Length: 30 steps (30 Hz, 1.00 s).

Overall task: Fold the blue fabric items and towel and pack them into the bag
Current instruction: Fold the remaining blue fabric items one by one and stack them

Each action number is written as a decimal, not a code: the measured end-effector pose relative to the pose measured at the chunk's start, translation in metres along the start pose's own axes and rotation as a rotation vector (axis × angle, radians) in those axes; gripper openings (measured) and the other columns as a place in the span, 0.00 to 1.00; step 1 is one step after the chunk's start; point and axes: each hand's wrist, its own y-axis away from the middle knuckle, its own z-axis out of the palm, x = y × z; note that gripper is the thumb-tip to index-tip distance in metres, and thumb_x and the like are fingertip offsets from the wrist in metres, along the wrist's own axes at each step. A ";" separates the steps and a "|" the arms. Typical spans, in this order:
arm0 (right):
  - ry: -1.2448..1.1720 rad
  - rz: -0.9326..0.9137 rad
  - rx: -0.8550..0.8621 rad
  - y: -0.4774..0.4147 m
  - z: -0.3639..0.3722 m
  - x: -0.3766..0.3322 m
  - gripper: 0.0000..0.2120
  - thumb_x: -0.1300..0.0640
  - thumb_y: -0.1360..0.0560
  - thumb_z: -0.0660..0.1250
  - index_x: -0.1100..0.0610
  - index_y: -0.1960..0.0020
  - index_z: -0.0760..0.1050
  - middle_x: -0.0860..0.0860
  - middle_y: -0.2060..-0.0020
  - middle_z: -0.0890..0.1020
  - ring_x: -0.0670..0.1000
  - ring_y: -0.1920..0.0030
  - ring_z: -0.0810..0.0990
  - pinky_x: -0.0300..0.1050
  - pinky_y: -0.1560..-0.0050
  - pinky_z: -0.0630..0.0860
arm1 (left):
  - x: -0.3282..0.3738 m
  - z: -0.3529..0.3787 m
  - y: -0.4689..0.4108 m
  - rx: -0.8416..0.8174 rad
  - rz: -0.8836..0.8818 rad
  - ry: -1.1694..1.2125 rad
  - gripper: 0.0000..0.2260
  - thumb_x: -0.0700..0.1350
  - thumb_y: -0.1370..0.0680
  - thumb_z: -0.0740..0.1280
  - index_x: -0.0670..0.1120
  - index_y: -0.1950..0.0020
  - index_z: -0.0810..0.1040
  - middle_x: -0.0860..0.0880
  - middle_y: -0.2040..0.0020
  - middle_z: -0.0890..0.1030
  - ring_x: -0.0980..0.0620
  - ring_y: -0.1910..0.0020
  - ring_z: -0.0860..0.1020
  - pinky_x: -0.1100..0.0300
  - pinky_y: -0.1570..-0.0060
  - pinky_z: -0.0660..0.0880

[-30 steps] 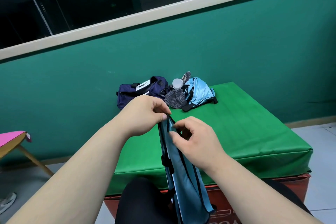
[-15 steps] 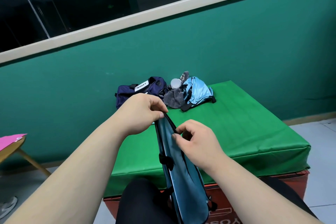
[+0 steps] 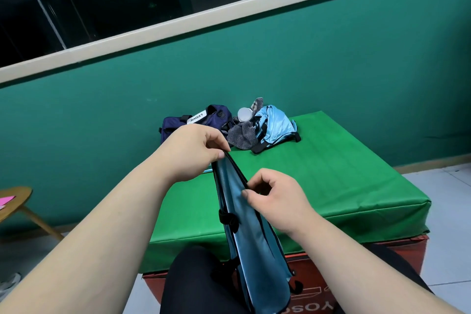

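Observation:
A light blue fabric item [image 3: 248,245] with black trim hangs folded lengthwise in front of me, down over my lap. My left hand [image 3: 193,150] pinches its top corner. My right hand [image 3: 277,196] pinches its black edge a little lower and nearer to me. At the far end of the green mat [image 3: 331,181] lies a navy bag [image 3: 198,120] with a white label. Beside the bag lie a grey checked towel [image 3: 242,132] and a second light blue fabric item [image 3: 275,125], both crumpled.
A white round object [image 3: 244,114] sits between the navy bag and the crumpled blue item. The mat lies on a red box [image 3: 318,278] against a green wall. A wooden stool [image 3: 15,201] stands at the left. My dark-clad knees [image 3: 193,283] are below the fabric.
My hands have drawn apart along the fabric's black edge, the left rising slightly and the right sliding toward me. The fabric hangs straighter and flatter.

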 end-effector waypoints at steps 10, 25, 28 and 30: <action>-0.070 -0.007 0.040 0.005 0.001 -0.020 0.07 0.57 0.28 0.75 0.52 0.62 0.78 0.41 0.63 0.81 0.40 0.65 0.76 0.31 0.62 0.70 | -0.004 -0.020 0.007 0.067 -0.018 -0.001 0.09 0.40 0.25 0.72 0.55 0.58 0.84 0.59 0.63 0.84 0.63 0.63 0.79 0.67 0.60 0.72; -0.007 0.062 -0.001 0.007 -0.004 -0.020 0.16 0.61 0.29 0.72 0.41 0.52 0.76 0.41 0.62 0.81 0.38 0.58 0.78 0.27 0.56 0.70 | -0.007 -0.030 0.014 0.095 -0.036 -0.024 0.08 0.40 0.25 0.71 0.54 0.57 0.83 0.59 0.64 0.83 0.64 0.65 0.78 0.66 0.60 0.72; 0.055 0.075 -0.047 0.009 -0.002 -0.014 0.11 0.61 0.28 0.71 0.44 0.56 0.77 0.39 0.62 0.81 0.34 0.58 0.77 0.26 0.58 0.69 | -0.007 -0.030 0.013 0.106 -0.039 -0.027 0.08 0.40 0.25 0.71 0.54 0.57 0.83 0.59 0.64 0.83 0.65 0.66 0.77 0.67 0.62 0.70; 0.081 0.087 -0.041 0.010 -0.001 -0.008 0.10 0.60 0.29 0.71 0.45 0.60 0.76 0.40 0.63 0.81 0.35 0.59 0.77 0.27 0.59 0.68 | -0.007 -0.029 0.013 0.108 -0.044 -0.024 0.08 0.40 0.25 0.71 0.54 0.57 0.83 0.58 0.63 0.83 0.64 0.65 0.78 0.67 0.60 0.72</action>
